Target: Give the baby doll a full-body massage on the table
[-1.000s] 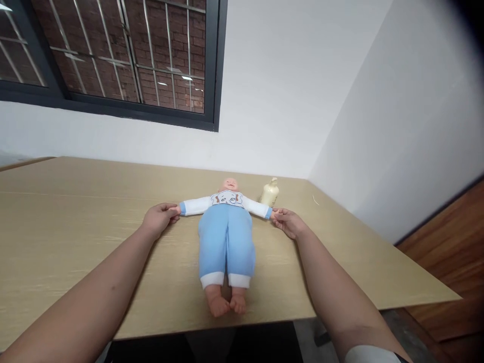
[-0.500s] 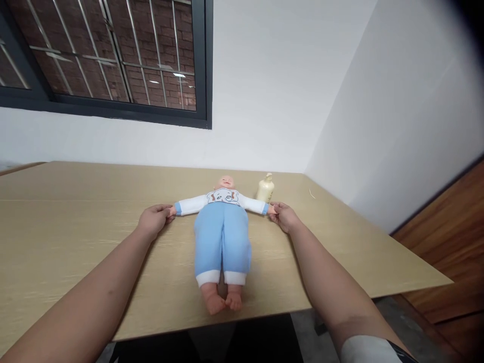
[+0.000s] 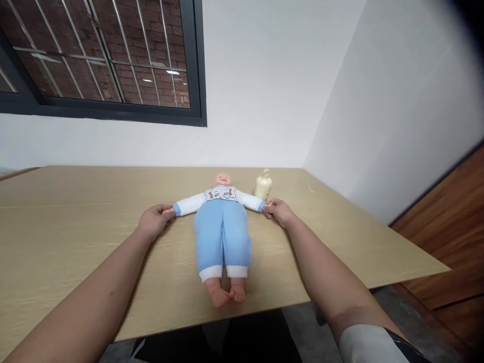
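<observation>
A baby doll [image 3: 222,229] lies on its back on the table, feet toward me and head at the far end. It wears light blue trousers and a white top with blue cuffs and a printed animal face. Its arms are stretched out to both sides. My left hand [image 3: 156,221] pinches the doll's hand on the left, and my right hand [image 3: 280,212] pinches the one on the right. Just beyond my right hand stands a cream pump bottle [image 3: 263,186], upright beside the doll's arm.
The light wooden table [image 3: 94,227] reaches back to a white wall [image 3: 257,101]. A thin pale strip [image 3: 310,188] lies near the right wall. A dark-framed window [image 3: 196,65] with metal bars is at upper left. Brown wood panelling [image 3: 449,227] stands at the right.
The camera view has shifted slightly. Both hands keep hold of the doll's hands. Its feet appear a little farther right and its arms stay spread.
</observation>
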A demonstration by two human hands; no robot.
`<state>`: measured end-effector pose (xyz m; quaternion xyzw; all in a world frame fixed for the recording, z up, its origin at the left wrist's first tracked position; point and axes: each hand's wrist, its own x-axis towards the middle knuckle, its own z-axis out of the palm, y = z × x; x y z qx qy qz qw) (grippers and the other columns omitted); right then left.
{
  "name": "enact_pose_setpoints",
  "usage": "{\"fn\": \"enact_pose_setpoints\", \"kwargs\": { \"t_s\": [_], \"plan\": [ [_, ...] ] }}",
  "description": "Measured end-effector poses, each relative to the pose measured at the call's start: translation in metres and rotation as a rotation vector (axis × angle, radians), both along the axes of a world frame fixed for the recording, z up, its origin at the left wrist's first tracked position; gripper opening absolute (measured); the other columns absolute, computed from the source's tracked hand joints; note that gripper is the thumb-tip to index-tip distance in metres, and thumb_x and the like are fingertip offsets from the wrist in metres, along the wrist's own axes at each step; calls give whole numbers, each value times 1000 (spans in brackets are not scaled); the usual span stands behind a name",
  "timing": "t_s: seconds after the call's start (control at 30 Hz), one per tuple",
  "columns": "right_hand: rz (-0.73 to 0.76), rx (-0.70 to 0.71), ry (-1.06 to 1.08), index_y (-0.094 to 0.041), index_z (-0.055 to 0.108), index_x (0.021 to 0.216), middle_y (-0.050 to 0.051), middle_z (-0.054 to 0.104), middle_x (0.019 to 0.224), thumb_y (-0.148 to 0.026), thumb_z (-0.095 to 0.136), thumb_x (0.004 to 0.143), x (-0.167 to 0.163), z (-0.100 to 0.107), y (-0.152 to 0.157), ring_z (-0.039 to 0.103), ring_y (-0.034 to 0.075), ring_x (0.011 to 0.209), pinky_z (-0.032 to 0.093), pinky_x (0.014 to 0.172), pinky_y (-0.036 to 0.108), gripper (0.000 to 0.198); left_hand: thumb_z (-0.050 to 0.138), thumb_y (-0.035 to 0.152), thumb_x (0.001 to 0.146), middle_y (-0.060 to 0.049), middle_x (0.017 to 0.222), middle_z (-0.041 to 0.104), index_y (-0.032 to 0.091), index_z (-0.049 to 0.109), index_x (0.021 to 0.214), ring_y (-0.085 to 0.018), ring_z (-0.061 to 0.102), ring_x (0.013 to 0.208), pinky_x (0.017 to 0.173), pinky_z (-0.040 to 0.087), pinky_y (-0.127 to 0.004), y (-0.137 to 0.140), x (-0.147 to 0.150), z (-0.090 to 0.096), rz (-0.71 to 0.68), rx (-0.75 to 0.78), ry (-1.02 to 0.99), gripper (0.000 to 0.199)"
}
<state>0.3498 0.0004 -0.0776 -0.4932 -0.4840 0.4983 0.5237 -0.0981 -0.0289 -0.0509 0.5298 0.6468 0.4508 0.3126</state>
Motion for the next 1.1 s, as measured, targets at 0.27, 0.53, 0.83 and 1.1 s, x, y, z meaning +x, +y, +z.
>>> {"fn": "enact_pose_setpoints", "kwargs": {
  "t_s": [0.27,0.53,0.83,1.1],
  "plan": [
    [-96,-21,7,-18,52,71,1,61,62,-31,76,75,-5,1,1,55,9,50,49,45,20,27,71,45,65,-2,59,63,15,70,79,-13,50,47,44,36,-23,2,-1,-6,52,59,-98,33],
    [-65,-102,158,-15,61,92,11,68,97,-11,62,81,4,2,2,70,18,83,63,72,30,12,76,37,57,-2,59,62,14,74,89,-15,54,52,47,39,-24,6,-5,-8,30,55,-152,39],
    [33,-59,125,-16,61,91,1,65,71,-12,81,62,3,4,-3,61,11,58,51,52,19,35,70,43,69,-2,67,64,16,73,97,-15,53,58,55,38,-24,7,-7,-10,-16,22,4,40],
    [-57,23,-163,-18,57,81,-4,57,56,-31,80,66,-4,-1,2,48,8,44,36,40,17,30,66,45,71,-4,73,70,18,73,91,-20,59,64,57,39,-27,2,-1,1,66,5,235,34]
  ]
}}
